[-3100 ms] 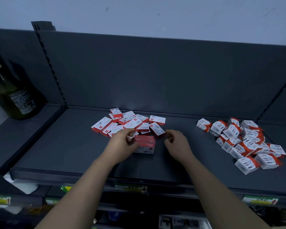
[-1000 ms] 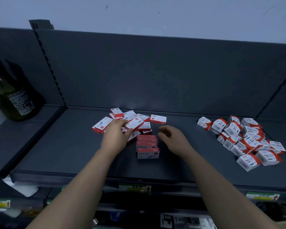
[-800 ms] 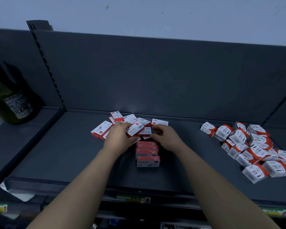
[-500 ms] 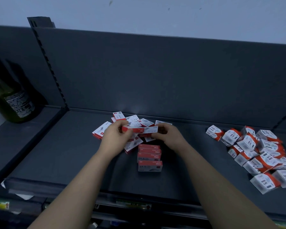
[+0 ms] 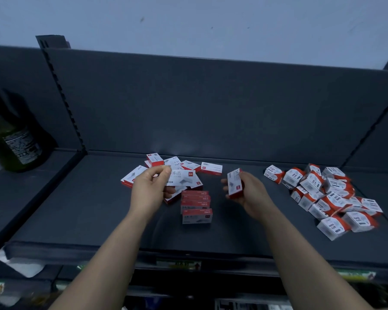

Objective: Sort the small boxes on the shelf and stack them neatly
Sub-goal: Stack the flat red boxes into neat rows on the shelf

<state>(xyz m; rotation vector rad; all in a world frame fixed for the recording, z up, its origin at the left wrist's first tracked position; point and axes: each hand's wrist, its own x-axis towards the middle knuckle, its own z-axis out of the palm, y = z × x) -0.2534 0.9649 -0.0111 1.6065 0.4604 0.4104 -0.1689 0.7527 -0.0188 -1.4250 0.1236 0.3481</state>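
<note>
Since half a second ago the two hands have drawn apart: then they met over one flat box above the pile, now each holds its own. The left hand point(image 5: 151, 189) pinches a flat red-and-white box point(image 5: 181, 176) by its left end between thumb and fingers, its long axis running left to right, white printed face up, just above the loose pile of flat boxes point(image 5: 184, 166) at the back of the shelf point(image 5: 81, 204). The right hand point(image 5: 248, 193) grips a second flat box point(image 5: 234, 182) held nearly upright, long axis tilted from top to bottom, its red end down in the palm; the fingers behind it are hidden.

Between the hands, nearer the shelf edge, a short stack of red boxes point(image 5: 196, 205) lies with long sides left to right; its front box sits slightly forward of the rest. How many boxes it holds is hard to count. Part of the loose pile is covered by the left hand.

At the right a heap of squarer red-and-white boxes point(image 5: 327, 191) lies jumbled, blurred at its near edge. A dark green bottle point(image 5: 14, 139) stands on the neighbouring shelf at far left, cut off by the frame edge.
</note>
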